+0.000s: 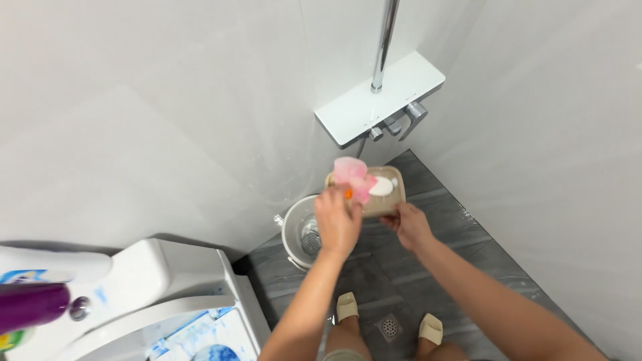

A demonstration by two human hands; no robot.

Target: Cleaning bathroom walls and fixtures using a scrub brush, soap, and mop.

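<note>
Above the purple bottle (30, 305), the left hand (338, 220) pinches a pink cloth (353, 176), apparently wiping the white soap bar (382, 186); right hand (410, 226) grips the beige plastic dish (394, 200), needing steadiness.

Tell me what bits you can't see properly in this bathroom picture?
Head view:
- Left hand: fingertips blurred; covers part of the pink cloth and white bucket.
- Beige soap dish: near edge hidden by the right hand.
- Purple bottle: cut off by the left edge.
- Shower rail: top cut off.
</note>
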